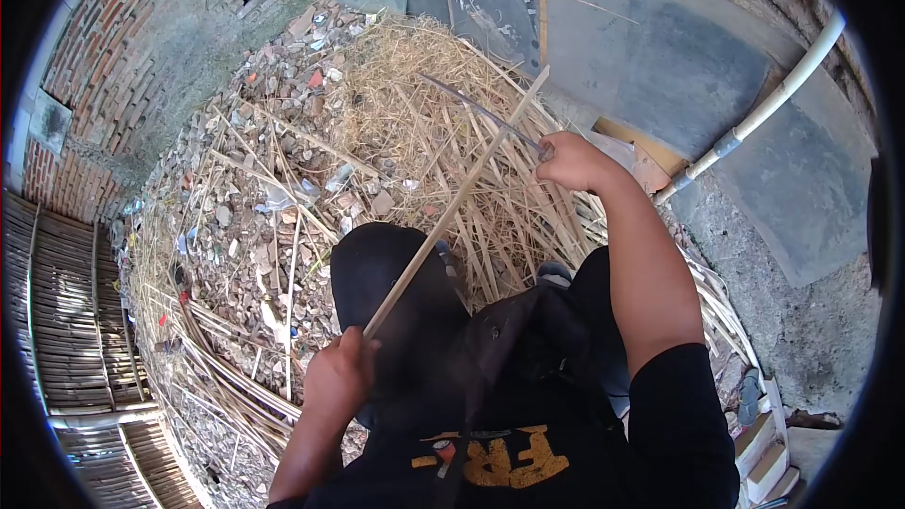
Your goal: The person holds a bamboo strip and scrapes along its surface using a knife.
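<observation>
My left hand point(339, 372) is closed around the lower end of a long pale bamboo strip point(452, 207), which slants up and away to the right across my lap. In my right hand point(575, 162) is the handle of a long, thin knife point(476, 106). Its dark blade points to the upper left and crosses the strip near the far end; whether the two touch I cannot tell. Below the blade, a heap of split bamboo strips and shavings point(500, 226) lies on the ground in front of my knees.
Rubble and litter point(255, 188) cover the ground to the left, with more long strips point(236, 368) lying there. A pale pipe point(782, 90) slants down by grey panels point(650, 66) at the right. A brick wall point(104, 66) and a bamboo slat screen point(66, 292) stand at the left.
</observation>
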A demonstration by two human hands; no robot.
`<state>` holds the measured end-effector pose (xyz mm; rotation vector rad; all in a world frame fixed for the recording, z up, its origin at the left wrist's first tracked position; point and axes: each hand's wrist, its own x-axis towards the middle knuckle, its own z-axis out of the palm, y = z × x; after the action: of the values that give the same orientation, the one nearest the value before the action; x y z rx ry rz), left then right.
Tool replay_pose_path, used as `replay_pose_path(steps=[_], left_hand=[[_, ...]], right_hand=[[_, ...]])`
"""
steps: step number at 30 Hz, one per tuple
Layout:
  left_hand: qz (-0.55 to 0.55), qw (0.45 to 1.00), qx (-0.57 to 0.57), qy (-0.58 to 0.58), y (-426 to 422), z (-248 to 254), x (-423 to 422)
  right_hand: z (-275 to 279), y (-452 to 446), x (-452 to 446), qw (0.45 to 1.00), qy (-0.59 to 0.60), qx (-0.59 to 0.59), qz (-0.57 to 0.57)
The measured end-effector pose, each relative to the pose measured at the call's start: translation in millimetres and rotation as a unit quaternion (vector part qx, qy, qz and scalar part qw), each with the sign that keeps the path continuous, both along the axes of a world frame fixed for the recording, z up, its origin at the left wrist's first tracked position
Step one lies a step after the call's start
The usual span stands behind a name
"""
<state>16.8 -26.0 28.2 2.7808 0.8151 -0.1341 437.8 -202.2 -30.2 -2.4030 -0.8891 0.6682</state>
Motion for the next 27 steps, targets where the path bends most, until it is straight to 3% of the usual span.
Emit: replay_pose_path(steps=[6,10,14,15,18,21,24,27], left_hand=[[0.044,0.996,-0.020,-0.073,17,3,15],[0.019,0.998,-0.039,-0.038,28,-14,15],[0.042,0.993,-0.106,-0.016,28,1,20],[0.045,0.992,-0.120,-0.005,32,3,19],[0.033,0.984,-0.174,-0.009,46,2,16],[0.024,0.973,-0.227,-0.034,52,-4,17],[0.021,0.967,-0.250,-0.045,56,-5,16],[0.015,0.966,-0.253,-0.051,56,-4,16]], right_hand=[[32,10,-35,0.997,-0.027,0.018,0.066],[36,12,-40,0.994,-0.016,-0.026,0.106],[1,10,-18,0.999,0.029,-0.008,0.027],[0,14,-26,0.994,-0.053,0.089,0.046],[23,9,-35,0.997,-0.035,0.071,-0.006],[48,6,-48,0.992,-0.098,0.033,0.071],[29,3,-30,0.998,-0.032,0.036,0.026],[10,6,-14,0.990,-0.007,0.115,-0.078]])
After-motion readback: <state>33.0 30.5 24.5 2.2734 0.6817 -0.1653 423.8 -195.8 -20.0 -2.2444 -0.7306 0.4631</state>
